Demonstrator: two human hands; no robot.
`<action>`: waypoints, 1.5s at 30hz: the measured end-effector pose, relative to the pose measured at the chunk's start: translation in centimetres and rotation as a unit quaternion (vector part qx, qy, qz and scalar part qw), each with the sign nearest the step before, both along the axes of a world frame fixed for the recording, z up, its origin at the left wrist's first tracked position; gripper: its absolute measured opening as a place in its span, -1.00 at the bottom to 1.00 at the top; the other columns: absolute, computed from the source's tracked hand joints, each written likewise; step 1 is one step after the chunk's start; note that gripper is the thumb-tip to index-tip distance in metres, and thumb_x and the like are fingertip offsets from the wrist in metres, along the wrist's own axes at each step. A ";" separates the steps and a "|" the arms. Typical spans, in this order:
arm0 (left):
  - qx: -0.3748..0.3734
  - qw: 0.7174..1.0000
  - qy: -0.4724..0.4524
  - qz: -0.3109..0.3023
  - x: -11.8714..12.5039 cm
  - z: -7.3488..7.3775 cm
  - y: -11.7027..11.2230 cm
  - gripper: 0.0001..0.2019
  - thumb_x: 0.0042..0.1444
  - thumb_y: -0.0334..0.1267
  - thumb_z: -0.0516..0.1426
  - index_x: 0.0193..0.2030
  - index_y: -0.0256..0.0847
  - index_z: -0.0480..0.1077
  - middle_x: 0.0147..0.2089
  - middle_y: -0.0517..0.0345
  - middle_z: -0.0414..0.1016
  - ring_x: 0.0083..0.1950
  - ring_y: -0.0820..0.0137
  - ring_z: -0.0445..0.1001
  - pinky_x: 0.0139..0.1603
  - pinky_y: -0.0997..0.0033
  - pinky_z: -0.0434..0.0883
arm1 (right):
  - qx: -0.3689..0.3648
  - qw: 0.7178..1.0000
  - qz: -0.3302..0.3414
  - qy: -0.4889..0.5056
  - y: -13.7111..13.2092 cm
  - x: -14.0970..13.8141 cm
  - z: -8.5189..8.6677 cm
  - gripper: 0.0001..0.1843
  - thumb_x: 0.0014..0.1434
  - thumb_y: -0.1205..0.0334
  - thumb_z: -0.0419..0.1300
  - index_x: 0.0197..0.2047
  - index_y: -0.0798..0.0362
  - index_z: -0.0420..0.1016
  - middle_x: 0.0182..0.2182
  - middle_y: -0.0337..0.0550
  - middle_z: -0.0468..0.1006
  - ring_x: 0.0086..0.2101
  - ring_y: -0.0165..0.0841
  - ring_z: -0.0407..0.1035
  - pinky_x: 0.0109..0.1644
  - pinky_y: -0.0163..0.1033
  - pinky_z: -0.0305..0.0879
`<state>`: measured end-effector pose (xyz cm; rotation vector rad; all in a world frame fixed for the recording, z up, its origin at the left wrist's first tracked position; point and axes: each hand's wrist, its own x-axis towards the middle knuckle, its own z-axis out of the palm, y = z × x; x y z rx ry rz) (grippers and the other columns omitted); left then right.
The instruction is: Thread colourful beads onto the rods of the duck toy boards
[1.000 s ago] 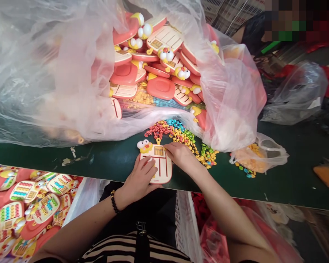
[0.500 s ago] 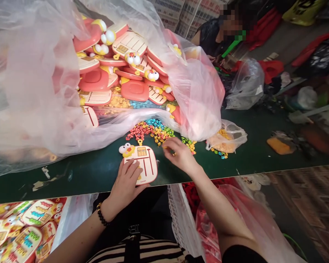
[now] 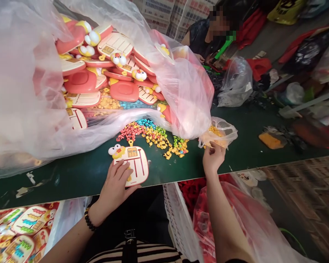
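Observation:
A pink and cream toy abacus board (image 3: 135,164) with a yellow duck head lies on the green table (image 3: 246,146) near its front edge. My left hand (image 3: 116,184) rests on the board's lower left part, fingers spread flat. My right hand (image 3: 213,157) is off to the right at a small clear bag of beads (image 3: 222,132), its fingers pinched at the bag's lower edge. A heap of loose coloured beads (image 3: 153,133) lies between the board and the bag.
A big clear plastic sack (image 3: 30,91) full of pink toy boards (image 3: 120,87) fills the table's left and back. Finished boards with beads (image 3: 19,226) sit in a bin at lower left. Another person (image 3: 208,33) works at the far side. A red-filled bag (image 3: 230,219) hangs below the table.
My right hand has left the board and the bead heap and moved right to the small bag. My left hand stays on the board. The view has swung to the right.

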<state>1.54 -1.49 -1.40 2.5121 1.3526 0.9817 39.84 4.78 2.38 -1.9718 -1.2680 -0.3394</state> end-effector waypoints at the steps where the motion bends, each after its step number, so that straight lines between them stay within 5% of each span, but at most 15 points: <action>1: 0.000 1.000 0.004 0.001 0.1 0.1 0.0 -0.62 0.09 -0.07 0.23 -0.05 -0.22 0.31 0.04 -0.11 0.42 0.19 0.01 0.29 0.24 -0.21 0.25 | 0.009 0.999 0.034 -0.005 0.0 -1.4 0.2 -0.70 0.13 0.24 0.06 -0.14 0.13 0.52 -0.29 0.02 0.50 -0.43 -0.29 0.36 -0.20 -0.08 0.40; 4: 0.005 1.000 0.009 0.012 0.2 0.2 -0.1 -0.61 0.08 -0.06 0.24 -0.05 -0.21 0.31 0.06 -0.12 0.40 0.20 0.01 0.29 0.25 -0.19 0.25 | -0.051 0.979 0.195 0.021 -0.6 -5.9 0.6 -0.73 0.21 0.12 0.08 -0.16 0.05 0.53 -0.30 -0.04 0.55 -0.44 -0.31 0.38 -0.29 -0.15 0.41; 7: 0.008 1.000 0.011 0.017 0.2 0.3 -0.1 -0.61 0.08 -0.06 0.24 -0.05 -0.22 0.31 0.06 -0.14 0.40 0.21 0.01 0.28 0.25 -0.19 0.24 | -0.101 0.956 0.273 0.046 -2.1 -9.2 0.5 -0.75 0.24 0.07 0.10 -0.23 0.02 0.53 -0.32 -0.10 0.55 -0.46 -0.34 0.38 -0.32 -0.20 0.41; 11: 0.007 1.000 0.009 0.015 0.2 0.4 -0.1 -0.62 0.08 -0.07 0.24 -0.05 -0.22 0.32 0.05 -0.12 0.41 0.21 0.03 0.29 0.26 -0.19 0.23 | -0.105 0.957 0.272 0.020 -3.4 -11.7 -0.8 -0.79 0.26 0.12 0.09 -0.20 0.02 0.50 -0.27 -0.07 0.53 -0.40 -0.31 0.42 -0.26 -0.18 0.43; 15: 0.005 1.000 0.013 0.013 0.2 0.5 -0.1 -0.62 0.09 -0.07 0.23 -0.04 -0.23 0.33 0.06 -0.14 0.41 0.22 0.03 0.28 0.26 -0.19 0.23 | -0.126 0.960 0.247 -0.029 -1.7 -12.6 -1.8 -0.76 0.27 0.23 0.01 -0.17 0.04 0.49 -0.23 0.01 0.51 -0.27 -0.20 0.45 -0.17 -0.11 0.43; 22: -0.011 1.000 0.016 0.019 0.1 0.8 -0.1 -0.64 0.06 -0.07 0.25 -0.07 -0.20 0.36 0.07 -0.12 0.42 0.21 0.05 0.29 0.27 -0.15 0.22 | -0.110 0.966 0.234 -0.018 1.7 -13.2 0.4 -0.78 0.13 0.36 0.05 -0.21 0.06 0.50 -0.25 0.01 0.50 -0.32 -0.21 0.43 -0.19 -0.07 0.44; 26: -0.015 0.999 0.025 0.016 0.1 0.8 -0.1 -0.65 0.06 -0.07 0.24 -0.07 -0.19 0.37 0.07 -0.09 0.42 0.22 0.05 0.28 0.28 -0.16 0.20 | -0.093 0.928 0.358 0.036 1.2 -17.3 1.2 -0.80 0.19 0.32 0.07 -0.21 0.00 0.52 -0.18 -0.05 0.51 -0.29 -0.28 0.45 -0.16 -0.12 0.46; 30: -0.014 0.999 0.022 0.025 0.1 0.9 -0.1 -0.63 0.06 -0.05 0.24 -0.07 -0.21 0.37 0.07 -0.10 0.42 0.23 0.05 0.27 0.29 -0.16 0.19 | -0.123 0.885 0.448 0.009 1.1 -21.0 0.1 -0.72 0.28 0.30 0.02 -0.14 -0.01 0.57 -0.10 -0.04 0.57 -0.11 -0.24 0.46 0.01 -0.10 0.41; 39: -0.044 0.999 -0.010 0.023 0.0 0.7 0.1 -0.60 0.02 -0.06 0.27 -0.06 -0.17 0.34 0.05 -0.08 0.42 0.21 0.08 0.30 0.29 -0.12 0.21 | -0.200 0.887 0.399 -0.121 -0.5 -21.3 0.1 -0.61 0.35 0.25 -0.03 0.18 0.01 0.41 0.13 -0.02 0.46 0.13 -0.17 0.34 0.10 -0.05 0.32; 45: -0.032 0.996 -0.063 0.052 0.1 0.5 0.0 -0.34 0.03 -0.06 0.25 0.20 -0.24 0.11 0.09 -0.17 0.33 0.16 0.09 0.34 0.25 -0.09 0.29 | -0.189 0.895 0.392 -0.098 -3.5 -22.2 -0.5 -0.56 0.34 0.20 -0.01 0.24 0.06 0.33 0.19 0.03 0.39 0.21 -0.14 0.25 0.14 -0.04 0.29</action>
